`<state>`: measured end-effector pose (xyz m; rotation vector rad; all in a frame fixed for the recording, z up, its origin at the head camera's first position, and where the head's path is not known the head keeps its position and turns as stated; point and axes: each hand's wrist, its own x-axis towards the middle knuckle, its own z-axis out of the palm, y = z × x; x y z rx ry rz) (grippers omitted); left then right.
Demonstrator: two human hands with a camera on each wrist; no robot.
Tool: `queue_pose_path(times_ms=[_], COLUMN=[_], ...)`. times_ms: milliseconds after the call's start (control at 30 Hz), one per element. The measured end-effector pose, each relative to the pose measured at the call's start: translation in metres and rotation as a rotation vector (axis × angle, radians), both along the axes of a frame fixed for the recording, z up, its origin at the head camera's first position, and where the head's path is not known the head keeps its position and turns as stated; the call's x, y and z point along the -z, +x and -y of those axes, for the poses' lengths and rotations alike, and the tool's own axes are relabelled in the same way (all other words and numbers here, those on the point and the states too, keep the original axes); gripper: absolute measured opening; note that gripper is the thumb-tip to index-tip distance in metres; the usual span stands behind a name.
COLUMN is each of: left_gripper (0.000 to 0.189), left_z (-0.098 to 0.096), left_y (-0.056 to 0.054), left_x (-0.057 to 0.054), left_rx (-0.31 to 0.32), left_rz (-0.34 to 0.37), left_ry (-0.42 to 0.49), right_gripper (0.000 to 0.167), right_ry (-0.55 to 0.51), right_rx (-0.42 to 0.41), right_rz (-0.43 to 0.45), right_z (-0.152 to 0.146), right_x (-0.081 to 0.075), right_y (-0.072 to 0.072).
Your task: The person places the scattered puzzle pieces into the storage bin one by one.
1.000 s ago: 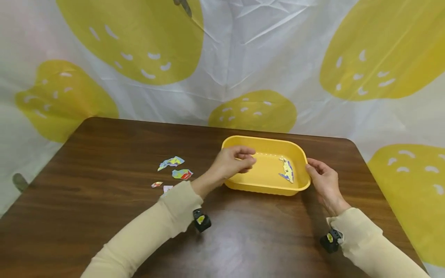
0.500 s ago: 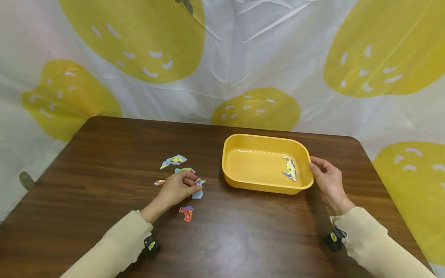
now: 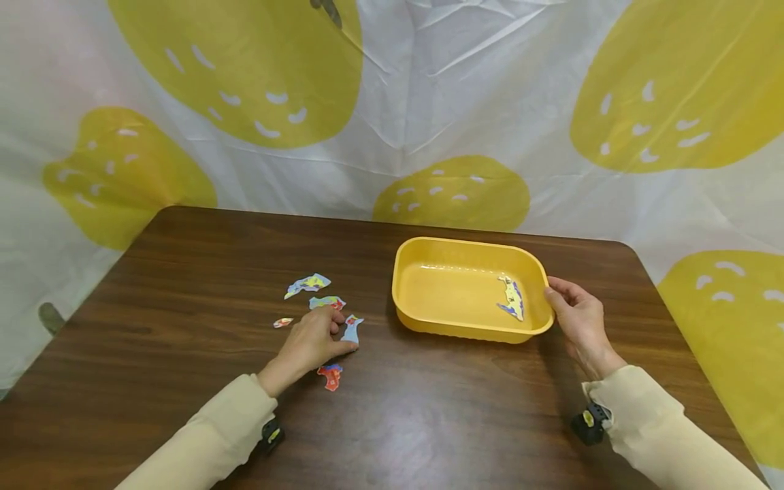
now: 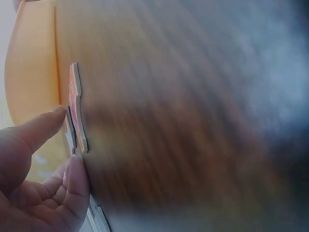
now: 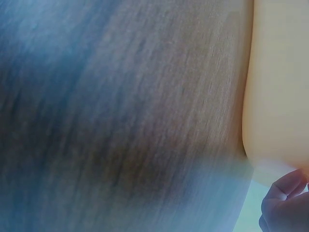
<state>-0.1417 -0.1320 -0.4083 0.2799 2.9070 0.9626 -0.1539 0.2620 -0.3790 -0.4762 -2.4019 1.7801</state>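
Head view: left fingers (image 3: pixel 331 314) slightly parted around light-blue piece (image 3: pixel 352 331)

Smooth, glossy plastic tray (image 3: pixel 453 292); satiny wood-grain table (image 3: pixel 453 401); creased cloth backdrop (image 3: pixel 306 177); card-like pieces (image 3: pixel 307 284).

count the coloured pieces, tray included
6: yellow piece in the tray; on the table left of it, far to near: blue-yellow piece, green-red piece, small piece, pale-blue piece, red piece. The left grip may hide more.

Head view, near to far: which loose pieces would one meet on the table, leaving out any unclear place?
Red-blue piece, light-blue piece, green-red piece, blue-yellow piece.
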Motion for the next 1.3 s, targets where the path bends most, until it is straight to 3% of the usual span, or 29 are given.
queue_pose_path(times_ms=[567,1033,1300], left_gripper=[0.03,0.026,0.015], left_z=[-0.0078,-0.0073,-0.0022], left_y=[0.0002,-0.0001,-0.0045], left_x=[-0.0056,-0.004,-0.0036], left_rx=[0.018,-0.009,-0.033], left_rz=[0.014,-0.043,0.026], left_ry=[-0.065,0.035,0.226], right_gripper=[0.045,0.046,0.045], right_ry=[0.011,0.034,0.033], right_rx=[0.001,-0.013,-0.011], right_rz=[0.023,0.05,0.027], right_z=[-0.0007,0.0001,0.0], right_x=[-0.0006,-0.0009,-0.0003], right_y=[-0.0002,-0.0011,-0.0003])
